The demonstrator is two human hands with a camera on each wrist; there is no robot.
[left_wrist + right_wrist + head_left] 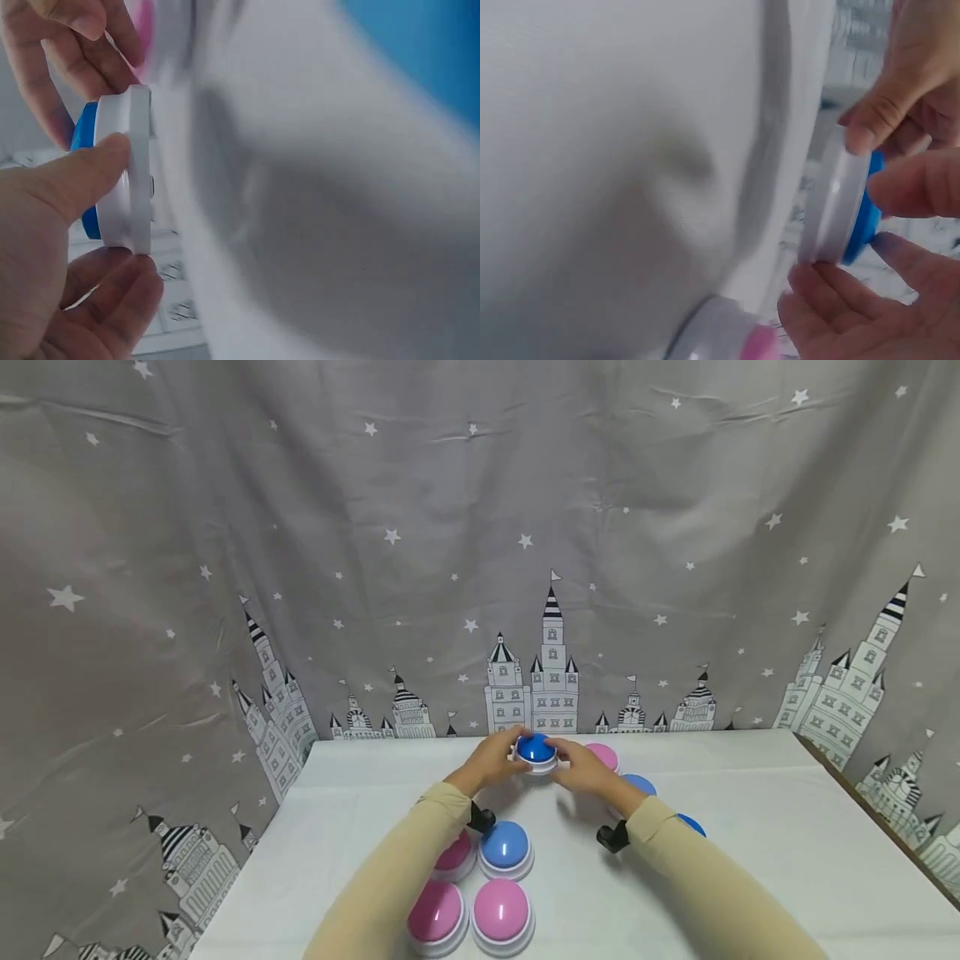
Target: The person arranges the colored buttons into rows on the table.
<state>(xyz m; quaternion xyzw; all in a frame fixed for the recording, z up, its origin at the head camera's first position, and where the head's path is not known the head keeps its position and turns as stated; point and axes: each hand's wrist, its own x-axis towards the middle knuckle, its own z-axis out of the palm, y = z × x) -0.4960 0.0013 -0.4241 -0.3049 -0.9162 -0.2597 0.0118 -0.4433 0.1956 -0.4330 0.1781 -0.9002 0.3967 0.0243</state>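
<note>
A dark blue dome push button point(536, 748) with a white base is held up above the white table, between both hands. In the left wrist view it is seen edge-on, its base point(124, 172) turned towards the table. My left hand point(493, 758) grips it from the left, thumb on the side of the base and fingers at the rim. From the right my right hand point(585, 768) holds it; in the right wrist view that thumb point(922, 184) lies by the blue dome and the fingers point(840, 300) meet the base's edge.
Left of centre stand a light blue button point(505, 845), a pink one point(501, 910) and two darker pink ones point(435, 912), partly behind the left sleeve. Beyond the right arm are a pink button point(602, 755), a light blue one point(639, 783) and a dark blue one point(692, 823). A grey curtain point(420, 577) hangs behind.
</note>
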